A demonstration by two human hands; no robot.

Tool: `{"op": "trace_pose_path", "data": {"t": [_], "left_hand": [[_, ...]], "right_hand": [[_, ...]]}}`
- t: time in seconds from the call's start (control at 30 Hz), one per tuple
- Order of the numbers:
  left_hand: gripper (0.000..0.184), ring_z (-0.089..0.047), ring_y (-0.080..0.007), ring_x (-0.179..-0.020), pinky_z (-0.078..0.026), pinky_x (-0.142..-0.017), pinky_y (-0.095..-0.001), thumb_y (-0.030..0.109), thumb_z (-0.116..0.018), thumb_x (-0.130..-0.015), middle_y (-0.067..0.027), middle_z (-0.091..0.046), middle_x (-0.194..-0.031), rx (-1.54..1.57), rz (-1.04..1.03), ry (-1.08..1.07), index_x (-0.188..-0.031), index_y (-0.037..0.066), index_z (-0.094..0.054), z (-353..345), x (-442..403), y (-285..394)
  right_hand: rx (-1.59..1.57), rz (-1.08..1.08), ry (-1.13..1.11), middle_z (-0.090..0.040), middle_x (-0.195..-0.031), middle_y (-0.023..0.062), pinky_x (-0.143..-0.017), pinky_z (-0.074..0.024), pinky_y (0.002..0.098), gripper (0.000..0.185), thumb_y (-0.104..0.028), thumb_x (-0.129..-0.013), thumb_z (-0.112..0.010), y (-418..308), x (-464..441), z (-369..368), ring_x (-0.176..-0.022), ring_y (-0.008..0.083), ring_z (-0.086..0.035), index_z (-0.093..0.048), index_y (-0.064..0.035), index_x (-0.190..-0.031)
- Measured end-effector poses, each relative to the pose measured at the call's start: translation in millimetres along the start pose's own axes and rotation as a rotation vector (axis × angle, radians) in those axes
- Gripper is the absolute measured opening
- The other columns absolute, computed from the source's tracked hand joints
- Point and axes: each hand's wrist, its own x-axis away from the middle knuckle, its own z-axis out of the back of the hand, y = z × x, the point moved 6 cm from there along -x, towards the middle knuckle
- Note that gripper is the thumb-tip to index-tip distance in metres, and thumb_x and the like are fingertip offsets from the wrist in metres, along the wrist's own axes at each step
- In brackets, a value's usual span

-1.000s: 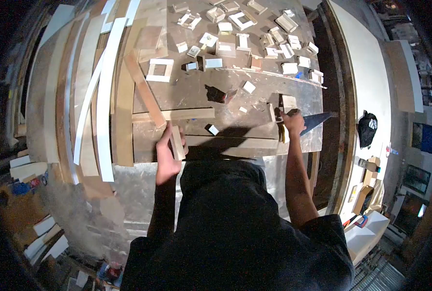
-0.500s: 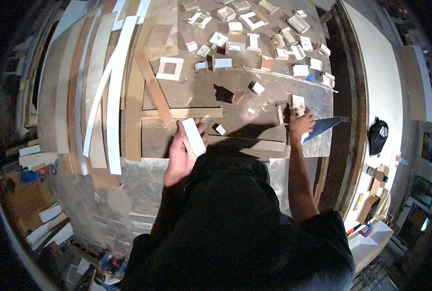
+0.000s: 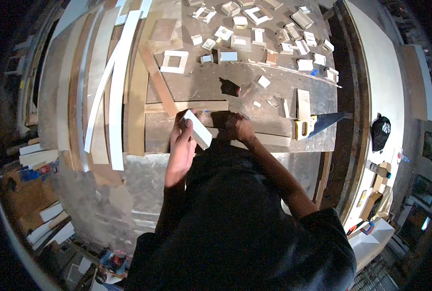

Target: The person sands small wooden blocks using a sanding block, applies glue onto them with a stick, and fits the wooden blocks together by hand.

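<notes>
Fingers of the left hand (image 3: 179, 148) are bent in a partly closed grip on the white block (image 3: 198, 130), thumb pressed along its near side, its upper end tucked against them and the lower end slanting out past them toward the right hand (image 3: 242, 130). Over on that side, the fingers are curled low in shadow at the bench (image 3: 201, 87), apart from the block, and whether they hold anything I can't tell, while the saw (image 3: 322, 125) lies well off to their right.
</notes>
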Motion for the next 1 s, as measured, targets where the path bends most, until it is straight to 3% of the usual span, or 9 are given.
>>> {"op": "trace_pose_path", "data": {"t": [0.1, 0.2, 0.3, 0.57, 0.63, 0.7, 0.77, 0.83, 1.0], "left_hand": [[0.048, -0.050, -0.0223, -0.123, -0.040, -0.104, -0.0367, 0.034, -0.059, -0.098, -0.0069, -0.054, -0.127, -0.006, 0.009, 0.039, -0.136, 0.007, -0.046, 11.6, -7.2, -12.4], [0.049, -0.060, -0.0177, -0.083, -0.050, -0.075, -0.0342, 0.032, -0.074, -0.087, -0.0071, -0.060, -0.096, -0.702, -0.215, -0.005, -0.123, 0.006, -0.054, 4.3, -21.1, -18.4], [0.051, -0.060, -0.0338, -0.098, -0.048, -0.086, -0.0439, 0.026, -0.075, -0.081, -0.0173, -0.063, -0.102, -1.239, -0.655, -0.117, -0.125, 0.008, -0.056, -6.3, -45.9, -56.1], [0.076, -0.051, -0.0369, -0.111, -0.044, -0.090, -0.0501, 0.021, -0.074, -0.079, -0.0151, -0.051, -0.121, -1.688, -0.448, -0.384, -0.147, 0.017, -0.039, -33.3, -108.7, -162.6], [0.061, -0.057, -0.0309, -0.105, -0.048, -0.088, -0.0446, 0.021, -0.073, -0.083, -0.0122, -0.058, -0.114, -1.573, -0.491, -0.410, -0.139, 0.015, -0.050, -63.7, -94.4, -125.5], [0.048, -0.063, -0.0224, -0.095, -0.052, -0.079, -0.0358, 0.023, -0.070, -0.088, -0.0070, -0.065, -0.106, -0.661, -0.091, -0.377, -0.132, 0.010, -0.057, -80.7, -77.5, -91.7], [0.042, -0.065, -0.0164, -0.088, -0.054, -0.072, -0.0295, 0.025, -0.069, -0.091, -0.0054, -0.068, -0.100, -0.468, -0.251, -0.463, -0.127, 0.004, -0.059, -98.9, -56.0, -55.4], [0.039, -0.065, -0.0168, -0.087, -0.055, -0.071, -0.0309, 0.021, -0.069, -0.092, -0.0077, -0.068, -0.102, 0.012, 0.021, -0.458, -0.123, -0.001, -0.060, -123.4, -27.8, -23.3], [0.040, -0.066, -0.0152, -0.082, -0.057, -0.070, -0.0294, 0.008, -0.073, -0.086, -0.0091, -0.067, -0.098, -0.085, 0.095, -0.442, -0.121, -0.007, -0.058, -151.3, -15.3, -14.3]], "right_hand": [[-0.040, -0.088, -0.211, -0.067, -0.105, 0.0143, -0.083, -0.0524, 0.0434, 0.040, -0.027, -0.085, -0.067, 3.7, 2.6, 16.3, -0.091, 0.0332, -0.065, -0.062, -0.0062, -0.119], [-1.241, -0.506, -0.045, -0.068, -0.100, 0.0127, -0.071, -0.0570, 0.0306, 0.033, -0.008, -0.096, -0.053, -26.0, 9.1, 88.7, -0.088, 0.0186, -0.067, -0.058, 0.0022, -0.127], [-1.747, -0.364, -0.016, -0.066, -0.101, 0.0159, -0.069, -0.0575, 0.0309, 0.038, -0.012, -0.096, -0.056, -72.7, 14.0, 162.2, -0.087, 0.0209, -0.067, -0.052, 0.0052, -0.130], [-1.938, -0.123, 0.021, -0.064, -0.105, 0.0177, -0.065, -0.0571, 0.0320, 0.051, -0.020, -0.095, -0.060, -127.9, 24.0, 255.7, -0.086, 0.0238, -0.068, -0.044, 0.0033, -0.137], [-1.930, -0.159, 0.115, -0.065, -0.106, 0.0165, -0.064, -0.0577, 0.0316, 0.048, -0.020, -0.095, -0.060, -126.2, 30.9, 268.9, -0.083, 0.0232, -0.068, -0.046, 0.0034, -0.135], [-1.944, -0.181, 0.149, -0.065, -0.105, 0.0133, -0.064, -0.0583, 0.0308, 0.045, -0.018, -0.092, -0.064, -126.1, 37.0, 281.6, -0.080, 0.0208, -0.068, -0.049, 0.0032, -0.129], [-1.773, -0.243, 0.213, -0.065, -0.101, 0.0056, -0.063, -0.0575, 0.0272, 0.035, -0.007, -0.087, -0.070, -127.1, 38.6, 298.9, -0.079, 0.0113, -0.063, -0.057, 0.0001, -0.118], [-1.719, -0.275, 0.269, -0.063, -0.095, 0.0029, -0.061, -0.0555, 0.0251, 0.036, -0.002, -0.081, -0.075, -123.2, 39.7, 303.7, -0.076, 0.0086, -0.060, -0.058, -0.0009, -0.112], [-1.413, -0.218, 0.398, -0.062, -0.087, 0.0006, -0.062, -0.0490, 0.0222, 0.035, 0.001, -0.076, -0.079, -109.6, 41.4, 334.1, -0.075, 0.0059, -0.056, -0.063, -0.0009, -0.106]]}}
